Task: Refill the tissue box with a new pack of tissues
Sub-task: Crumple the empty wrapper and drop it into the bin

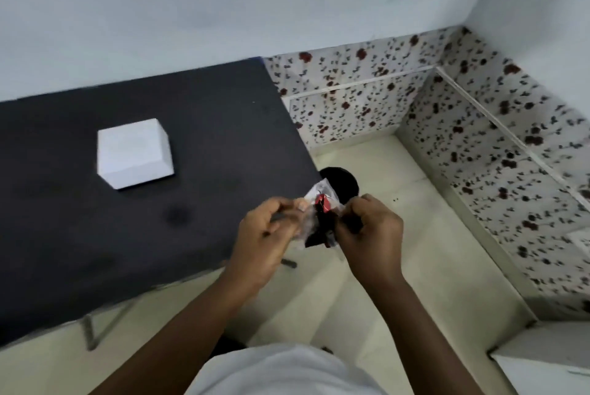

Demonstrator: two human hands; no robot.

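Both hands held a crumpled wrapper (321,219) off the right edge of the dark table (191,126): left hand (266,235) and right hand (370,231) each pinched one side, fingers clenched on it. White tissue box (134,152) sat on the table, well apart from the hands. A black round bin (343,185) stood on the floor just beyond the wrapper.

Both hands grip a crumpled wrapper (321,219), clear plastic with red and black print, beyond the dark worktop's (198,126) right edge and above the pale floor (415,251). The left hand (265,235) pinches its left side, the right hand (370,228) its right. A closed white box (134,152) sits on the worktop, well apart. A black round object (343,183) lies on the floor behind the wrapper.
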